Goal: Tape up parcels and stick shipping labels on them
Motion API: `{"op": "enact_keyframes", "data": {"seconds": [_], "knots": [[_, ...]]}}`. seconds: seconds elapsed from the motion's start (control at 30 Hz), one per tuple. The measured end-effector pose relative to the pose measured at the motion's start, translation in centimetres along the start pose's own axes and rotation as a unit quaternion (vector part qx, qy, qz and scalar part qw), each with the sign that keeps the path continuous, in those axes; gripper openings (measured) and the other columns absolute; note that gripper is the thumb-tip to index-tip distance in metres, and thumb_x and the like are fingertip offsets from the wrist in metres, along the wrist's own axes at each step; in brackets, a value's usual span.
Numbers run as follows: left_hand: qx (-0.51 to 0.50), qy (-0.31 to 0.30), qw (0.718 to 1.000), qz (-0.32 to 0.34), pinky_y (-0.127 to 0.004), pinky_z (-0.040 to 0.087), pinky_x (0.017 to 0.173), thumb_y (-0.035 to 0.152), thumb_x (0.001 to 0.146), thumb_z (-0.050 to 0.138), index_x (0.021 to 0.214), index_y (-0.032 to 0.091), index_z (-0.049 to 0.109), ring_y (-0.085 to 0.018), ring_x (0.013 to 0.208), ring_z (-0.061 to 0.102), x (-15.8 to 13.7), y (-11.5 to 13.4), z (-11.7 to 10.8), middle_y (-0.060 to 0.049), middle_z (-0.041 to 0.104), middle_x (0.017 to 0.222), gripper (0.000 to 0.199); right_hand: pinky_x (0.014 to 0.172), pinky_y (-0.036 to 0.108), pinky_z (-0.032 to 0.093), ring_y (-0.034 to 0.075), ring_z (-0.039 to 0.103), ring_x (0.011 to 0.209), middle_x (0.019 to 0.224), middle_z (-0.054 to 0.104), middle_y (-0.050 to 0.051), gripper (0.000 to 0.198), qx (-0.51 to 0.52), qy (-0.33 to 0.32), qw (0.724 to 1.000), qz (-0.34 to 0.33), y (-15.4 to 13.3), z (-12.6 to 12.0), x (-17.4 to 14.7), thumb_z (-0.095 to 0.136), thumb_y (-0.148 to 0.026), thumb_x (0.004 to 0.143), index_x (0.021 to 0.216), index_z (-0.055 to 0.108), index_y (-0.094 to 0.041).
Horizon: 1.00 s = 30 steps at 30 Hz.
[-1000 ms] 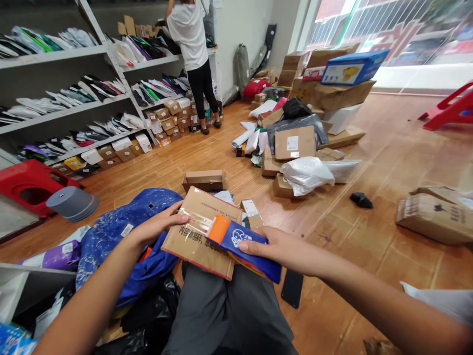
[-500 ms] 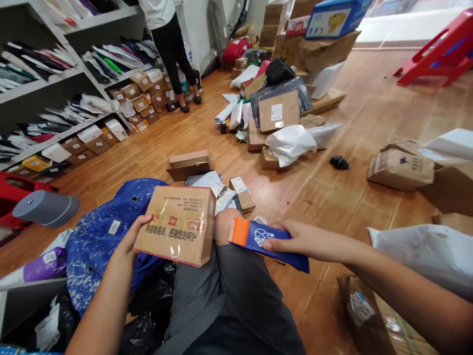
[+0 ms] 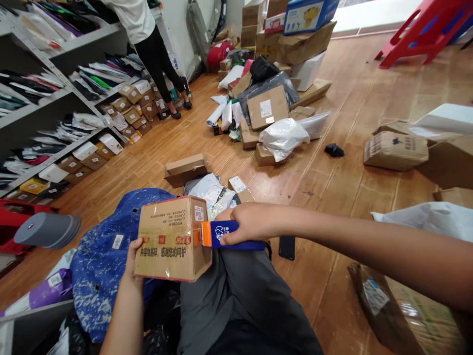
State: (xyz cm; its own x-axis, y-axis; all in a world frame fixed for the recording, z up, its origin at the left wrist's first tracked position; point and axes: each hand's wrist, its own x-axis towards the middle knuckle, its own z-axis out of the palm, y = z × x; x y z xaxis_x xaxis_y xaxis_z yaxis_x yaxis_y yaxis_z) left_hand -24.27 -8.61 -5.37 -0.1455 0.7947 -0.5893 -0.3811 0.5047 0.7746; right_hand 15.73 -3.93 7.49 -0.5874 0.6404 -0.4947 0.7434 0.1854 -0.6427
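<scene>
My left hand (image 3: 133, 264) grips the left side of a cardboard box (image 3: 162, 236), with fingers behind it and the thumb in front. The box has dark printed characters, red marks and clear tape, and is held above my lap. In my right hand (image 3: 246, 224) is a blue label dispenser (image 3: 242, 244) with a white elephant logo and an orange toothed end. That orange end meets the right side face of the box, below a small white label (image 3: 198, 213). Whether it presses on the cardboard I cannot tell.
A blue cover (image 3: 99, 256) lies at left beside a grey upturned bucket (image 3: 48, 229). Parcels lie heaped ahead, with a cardboard parcel (image 3: 268, 106) among them. A phone (image 3: 287, 247) rests on the floor. A person (image 3: 155, 54) stands by the shelves (image 3: 84, 44).
My right hand has moved left with the label dispenser, bringing its orange end to the box's side. The box has turned, showing more of that side, and a white label now shows there.
</scene>
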Motion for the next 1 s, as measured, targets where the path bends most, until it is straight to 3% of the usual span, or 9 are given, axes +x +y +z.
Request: {"op": "enact_keyframes", "data": {"seconds": [0.13, 0.33, 0.53, 0.7, 1.0], "knots": [[-0.015, 0.022, 1.0, 0.016, -0.047, 0.067, 0.094, 0.039, 0.068, 0.078, 0.103, 0.023, 0.078, -0.04, 0.105, 0.082, -0.8, 0.2, 0.1, -0.008, 0.086, 0.09, 0.039, 0.07, 0.033, 0.045, 0.028, 0.072, 0.089, 0.098, 0.08, 0.007, 0.041, -0.079, -0.017, 0.996, 0.026, -1.5, -0.2, -0.2, 0.074, -0.055, 0.095, 0.12, 0.082, -0.023], [-0.015, 0.051, 0.999, 0.011, -0.047, 0.069, 0.091, 0.032, 0.065, 0.077, 0.105, 0.021, 0.077, -0.04, 0.098, 0.083, -2.5, 1.2, 0.5, -0.007, 0.086, 0.088, 0.041, 0.07, 0.033, 0.045, 0.028, 0.072, 0.088, 0.1, 0.08, 0.009, 0.043, -0.096, -0.021, 0.994, 0.041, -2.1, 0.0, -0.5, 0.074, -0.056, 0.095, 0.118, 0.082, -0.021], [-0.036, 0.089, 0.995, 0.005, -0.047, 0.07, 0.086, 0.03, 0.066, 0.072, 0.109, 0.02, 0.076, -0.039, 0.092, 0.083, -3.3, 1.9, 0.2, -0.008, 0.085, 0.085, 0.044, 0.069, 0.036, 0.047, 0.034, 0.074, 0.09, 0.102, 0.079, 0.018, 0.065, -0.12, 0.013, 0.991, 0.055, -1.5, 1.6, 0.0, 0.072, -0.071, 0.09, 0.114, 0.081, -0.012], [-0.065, 0.114, 0.991, 0.014, -0.049, 0.069, 0.09, 0.026, 0.066, 0.07, 0.121, 0.017, 0.074, -0.041, 0.102, 0.082, -4.2, 2.0, 0.1, -0.01, 0.086, 0.088, 0.056, 0.068, 0.037, 0.05, 0.036, 0.076, 0.09, 0.102, 0.08, 0.019, 0.075, -0.137, 0.013, 0.988, 0.064, -0.9, 2.2, 0.9, 0.065, -0.082, 0.086, 0.11, 0.082, -0.012], [-0.016, 0.135, 0.99, 0.025, -0.048, 0.07, 0.086, 0.022, 0.065, 0.069, 0.122, 0.01, 0.072, -0.042, 0.101, 0.082, -6.2, 3.1, 1.1, -0.012, 0.085, 0.091, 0.059, 0.076, 0.038, 0.055, 0.038, 0.079, 0.095, 0.103, 0.082, 0.022, 0.066, -0.215, 0.021, 0.974, 0.061, -3.5, 1.4, 0.6, 0.073, -0.068, 0.089, 0.115, 0.083, -0.008]]}}
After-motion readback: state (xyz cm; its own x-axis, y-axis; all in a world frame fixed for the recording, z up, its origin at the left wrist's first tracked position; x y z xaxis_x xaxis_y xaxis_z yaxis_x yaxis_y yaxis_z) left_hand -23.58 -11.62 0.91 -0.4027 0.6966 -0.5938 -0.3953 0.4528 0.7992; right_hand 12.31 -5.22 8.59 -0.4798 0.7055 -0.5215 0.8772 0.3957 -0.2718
